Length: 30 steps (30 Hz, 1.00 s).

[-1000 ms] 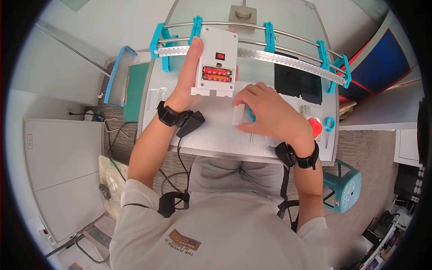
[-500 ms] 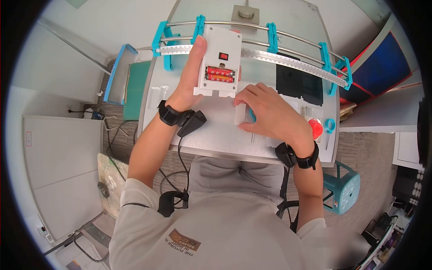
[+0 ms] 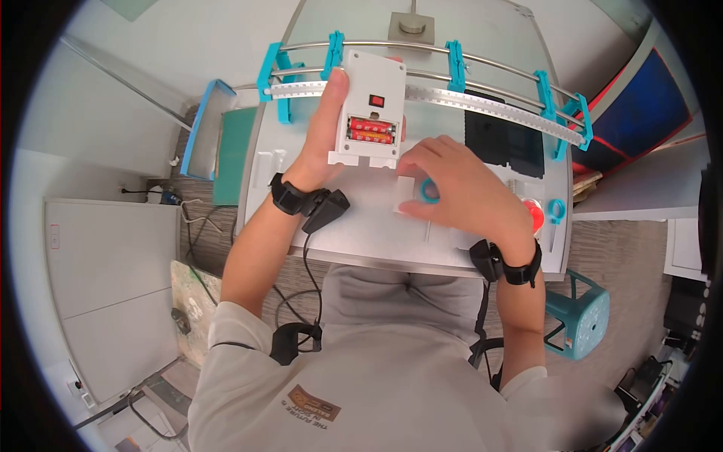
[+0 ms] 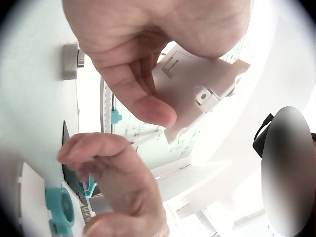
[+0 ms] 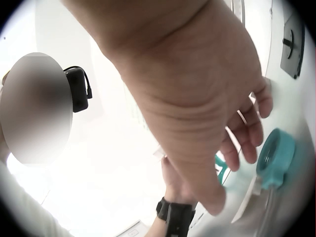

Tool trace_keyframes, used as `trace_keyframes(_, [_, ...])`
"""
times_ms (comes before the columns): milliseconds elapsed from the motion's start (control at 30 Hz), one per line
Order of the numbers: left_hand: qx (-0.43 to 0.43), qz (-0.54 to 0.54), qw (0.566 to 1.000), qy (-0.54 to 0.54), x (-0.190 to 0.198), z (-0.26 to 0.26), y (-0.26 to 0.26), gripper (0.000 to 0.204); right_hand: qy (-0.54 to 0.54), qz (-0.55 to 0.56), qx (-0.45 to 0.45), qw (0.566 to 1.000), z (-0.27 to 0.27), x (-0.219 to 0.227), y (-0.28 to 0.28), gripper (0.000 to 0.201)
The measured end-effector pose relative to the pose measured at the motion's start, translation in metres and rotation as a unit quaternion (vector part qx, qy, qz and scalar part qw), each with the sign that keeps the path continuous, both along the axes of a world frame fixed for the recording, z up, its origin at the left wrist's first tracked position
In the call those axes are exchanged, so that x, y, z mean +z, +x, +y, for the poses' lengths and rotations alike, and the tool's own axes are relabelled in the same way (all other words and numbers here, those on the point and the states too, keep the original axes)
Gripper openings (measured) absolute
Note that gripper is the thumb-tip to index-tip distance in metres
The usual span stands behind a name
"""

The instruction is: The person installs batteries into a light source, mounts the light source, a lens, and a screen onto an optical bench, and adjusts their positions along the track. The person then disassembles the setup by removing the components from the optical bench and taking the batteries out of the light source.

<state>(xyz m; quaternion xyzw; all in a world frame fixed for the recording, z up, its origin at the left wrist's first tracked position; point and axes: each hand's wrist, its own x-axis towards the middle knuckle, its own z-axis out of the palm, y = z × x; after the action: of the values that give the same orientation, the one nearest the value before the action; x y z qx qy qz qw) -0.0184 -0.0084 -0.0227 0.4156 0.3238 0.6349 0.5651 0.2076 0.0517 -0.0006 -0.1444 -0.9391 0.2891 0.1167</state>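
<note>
My left hand grips a white device by its sides, raised over the table with its back up; a red switch and two red batteries in an uncovered compartment show. In the left wrist view the device sits beneath my palm and fingers. Lower and to the right, my right hand hovers, fingers bent and spread from the thumb, holding nothing. Below it are a flat white piece and a teal ring; the ring stands apart from my fingers in the right wrist view.
A ruler rail with teal brackets spans the table behind my hands. Right of centre lie a black mat, a red round object and another teal ring. A metal weight-like base stands at the back.
The head view has shifted slightly. Both hands keep nearly the same poses, the left still gripping the device; the teal ring beside the right hand shows a little more clearly.
</note>
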Motion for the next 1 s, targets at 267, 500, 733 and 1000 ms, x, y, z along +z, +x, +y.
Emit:
trace_keyframes(267, [-0.053,-0.007,0.991,-0.121,0.018,-0.007,0.02,0.079,-0.023,0.213,-0.013,0.977,0.004,0.019,-0.004,0.026])
trace_keyframes(500, [-0.126,0.005,0.972,-0.199,-0.012,-0.014,0.003,0.063,0.058,0.214,0.005,0.975,0.002,0.016,-0.007,0.041])
trace_keyframes(733, [-0.111,0.078,0.976,-0.168,0.002,-0.016,0.017,0.053,0.124,0.214,0.009,0.969,0.003,0.013,-0.013,0.027])
trace_keyframes(1000, [-0.069,0.126,0.978,-0.151,0.008,-0.011,0.017,0.052,0.059,0.243,-0.007,0.968,-0.002,0.012,-0.014,0.016])
